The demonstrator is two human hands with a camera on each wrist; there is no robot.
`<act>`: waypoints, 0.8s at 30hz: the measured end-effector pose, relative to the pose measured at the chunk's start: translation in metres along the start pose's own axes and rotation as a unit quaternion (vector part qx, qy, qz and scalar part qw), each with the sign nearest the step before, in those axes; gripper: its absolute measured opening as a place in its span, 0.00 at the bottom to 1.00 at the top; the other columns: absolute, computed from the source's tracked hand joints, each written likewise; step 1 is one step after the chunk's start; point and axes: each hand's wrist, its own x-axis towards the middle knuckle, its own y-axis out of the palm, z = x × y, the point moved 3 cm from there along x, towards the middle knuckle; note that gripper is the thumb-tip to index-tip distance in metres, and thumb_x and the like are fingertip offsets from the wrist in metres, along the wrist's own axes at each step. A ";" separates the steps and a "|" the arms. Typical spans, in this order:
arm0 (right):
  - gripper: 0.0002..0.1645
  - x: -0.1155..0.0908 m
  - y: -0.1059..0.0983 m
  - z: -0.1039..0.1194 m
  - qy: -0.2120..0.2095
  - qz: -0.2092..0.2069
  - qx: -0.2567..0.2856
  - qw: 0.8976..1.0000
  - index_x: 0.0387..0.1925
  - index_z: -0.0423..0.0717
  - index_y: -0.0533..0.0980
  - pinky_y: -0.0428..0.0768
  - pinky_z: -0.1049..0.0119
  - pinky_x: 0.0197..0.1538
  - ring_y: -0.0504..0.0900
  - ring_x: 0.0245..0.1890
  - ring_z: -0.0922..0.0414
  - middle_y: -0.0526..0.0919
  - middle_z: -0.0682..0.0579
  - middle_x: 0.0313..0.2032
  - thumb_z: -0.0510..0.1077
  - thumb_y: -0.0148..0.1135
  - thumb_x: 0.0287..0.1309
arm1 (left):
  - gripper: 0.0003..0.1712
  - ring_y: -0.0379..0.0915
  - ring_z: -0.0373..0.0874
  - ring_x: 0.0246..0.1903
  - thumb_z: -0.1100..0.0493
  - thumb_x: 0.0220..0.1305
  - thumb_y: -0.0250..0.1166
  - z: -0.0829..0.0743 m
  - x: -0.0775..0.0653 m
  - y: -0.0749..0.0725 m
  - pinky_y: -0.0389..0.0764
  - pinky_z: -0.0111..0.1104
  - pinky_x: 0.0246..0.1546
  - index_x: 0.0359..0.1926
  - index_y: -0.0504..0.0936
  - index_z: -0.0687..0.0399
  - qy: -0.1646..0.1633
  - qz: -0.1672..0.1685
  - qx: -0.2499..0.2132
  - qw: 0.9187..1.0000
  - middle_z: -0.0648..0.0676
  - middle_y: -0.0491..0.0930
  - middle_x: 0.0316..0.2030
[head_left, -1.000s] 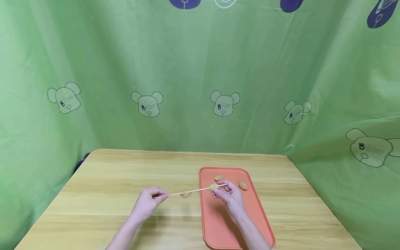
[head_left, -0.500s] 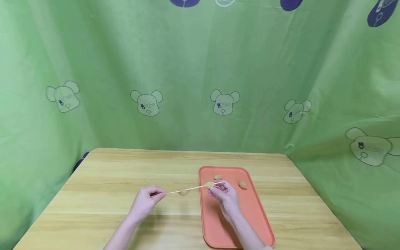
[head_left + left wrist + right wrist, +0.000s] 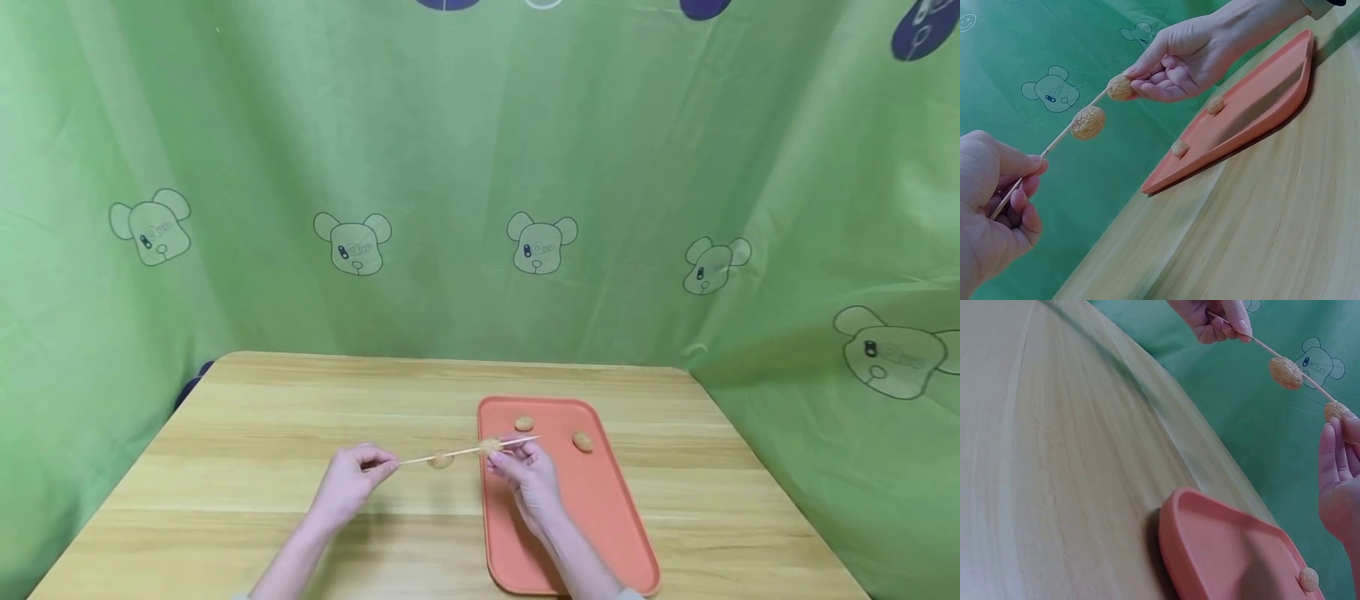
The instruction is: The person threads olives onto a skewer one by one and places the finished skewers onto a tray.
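Note:
My left hand (image 3: 348, 485) grips the thin wooden skewer (image 3: 1060, 137) near one end, between thumb and fingers. A tan, wrinkled ball (image 3: 1089, 122), much like a meatball, is threaded on it a short way from those fingers. Farther along, a second such ball (image 3: 1120, 87) is on the skewer, pinched by the thumb and fingers of my right hand (image 3: 534, 486). Beyond this ball the skewer's pointed tip (image 3: 531, 438) shows in the head view. Both hands hold the skewer up above the table, almost level.
An orange-pink tray (image 3: 577, 533) lies on the wooden table (image 3: 247, 467), partly beneath my right arm. Two more wrinkled balls rest in its far part, one (image 3: 524, 423) at the left and one (image 3: 582, 442) at the right. A green curtain (image 3: 450, 150) surrounds the table.
My right hand has moved left with the second ball, along the skewer toward the first one. More of the pointed tip now shows past it. The left hand has shifted only slightly.

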 end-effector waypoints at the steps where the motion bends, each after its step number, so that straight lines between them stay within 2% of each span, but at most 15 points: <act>1: 0.14 0.000 0.000 0.000 0.000 0.000 0.000 1.000 0.39 0.36 0.71 0.80 0.66 0.38 0.81 0.28 0.58 0.82 0.48 0.32 0.24 0.58 0.49 | 0.03 0.72 0.42 0.29 0.68 0.54 0.65 0.000 0.000 0.000 0.73 0.29 0.30 0.31 0.83 0.64 0.000 0.000 -0.001 1.000 0.51 0.79 0.28; 16: 0.13 -0.001 0.008 -0.008 0.019 0.003 0.001 1.000 0.36 0.38 0.72 0.80 0.69 0.37 0.81 0.28 0.59 0.82 0.48 0.32 0.23 0.56 0.49 | 0.02 0.73 0.42 0.29 0.68 0.53 0.65 0.005 0.003 0.005 0.75 0.30 0.32 0.30 0.83 0.62 0.005 -0.007 0.014 1.000 0.51 0.80 0.28; 24: 0.14 -0.001 0.011 -0.013 0.027 0.001 0.003 1.000 0.39 0.32 0.70 0.80 0.69 0.37 0.81 0.28 0.59 0.81 0.49 0.31 0.21 0.54 0.49 | 0.02 0.74 0.43 0.30 0.68 0.54 0.65 0.005 0.003 0.007 0.75 0.31 0.33 0.30 0.83 0.62 0.012 0.000 0.011 1.000 0.52 0.81 0.28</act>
